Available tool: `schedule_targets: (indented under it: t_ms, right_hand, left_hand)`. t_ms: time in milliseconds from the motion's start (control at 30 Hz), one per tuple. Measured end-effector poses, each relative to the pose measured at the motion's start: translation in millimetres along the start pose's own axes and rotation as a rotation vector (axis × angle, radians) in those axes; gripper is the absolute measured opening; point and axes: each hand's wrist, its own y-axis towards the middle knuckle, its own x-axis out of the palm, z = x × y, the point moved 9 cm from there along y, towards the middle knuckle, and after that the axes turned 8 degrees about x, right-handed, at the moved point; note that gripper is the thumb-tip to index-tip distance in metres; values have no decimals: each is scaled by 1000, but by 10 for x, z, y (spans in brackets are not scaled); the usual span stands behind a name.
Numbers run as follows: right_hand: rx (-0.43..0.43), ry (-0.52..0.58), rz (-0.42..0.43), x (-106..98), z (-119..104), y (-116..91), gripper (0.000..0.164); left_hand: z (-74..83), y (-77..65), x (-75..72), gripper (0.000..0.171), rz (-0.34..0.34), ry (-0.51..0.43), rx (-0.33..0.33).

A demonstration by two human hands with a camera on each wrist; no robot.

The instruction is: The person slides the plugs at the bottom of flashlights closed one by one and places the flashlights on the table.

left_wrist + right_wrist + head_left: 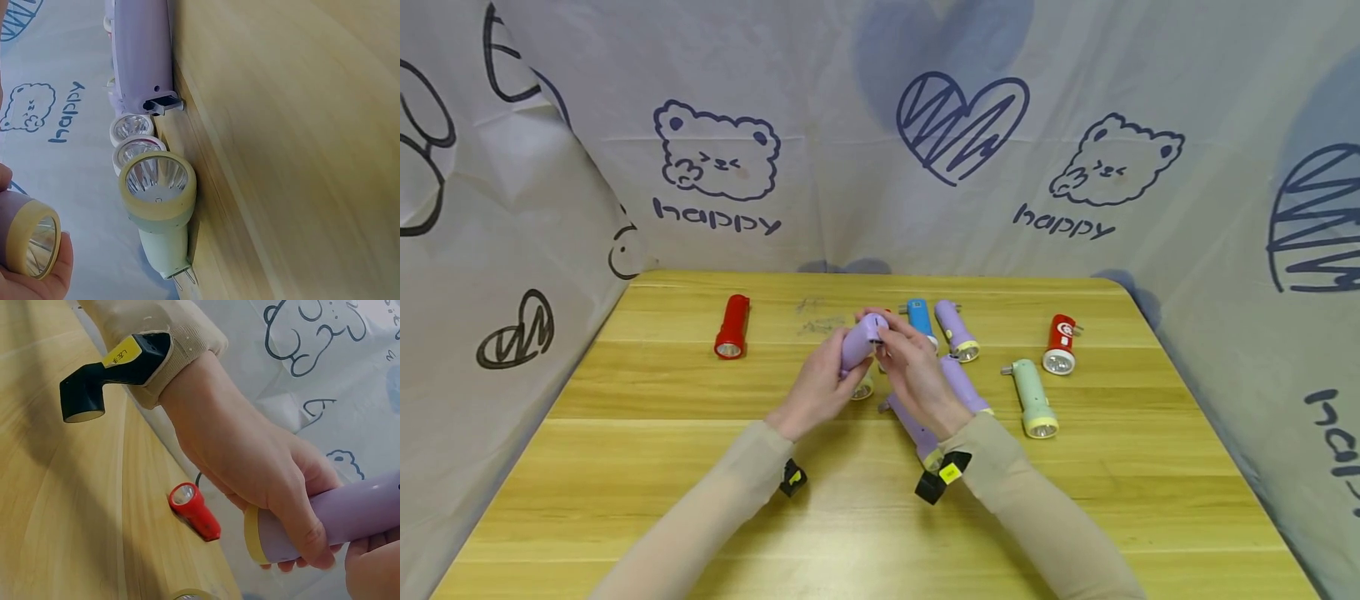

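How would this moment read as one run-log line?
left hand: grips purple flashlight | right hand: touches its tail end | green flashlight: lying on table

Both hands (pixel 259 462) hold a purple flashlight (pixel 360 511).

Soft light, faint shadows, pale sheen on the near tabletop (pixel 857 542).

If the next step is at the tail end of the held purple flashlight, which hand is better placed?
Probably the right hand: its fingers are at the tail end of the purple flashlight, while the left hand grips the body nearer the yellow rim and can likely steady it.
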Motion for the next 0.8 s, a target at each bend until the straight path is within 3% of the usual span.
schedule_targets:
  t_ms: [333,600,800]
  right_hand:
    - [-20,22,3,16,-6,-36,29]
    - [-37,25,21,-6,21,-29,34]
    - [-40,40,43,-29,29,-31,28]
  left_hand:
    - [-2,-7,2,33,6,15,-11]
    - [-1,-16,2,33,8,34,-7]
    - [5,-15,11,31,8,53,14]
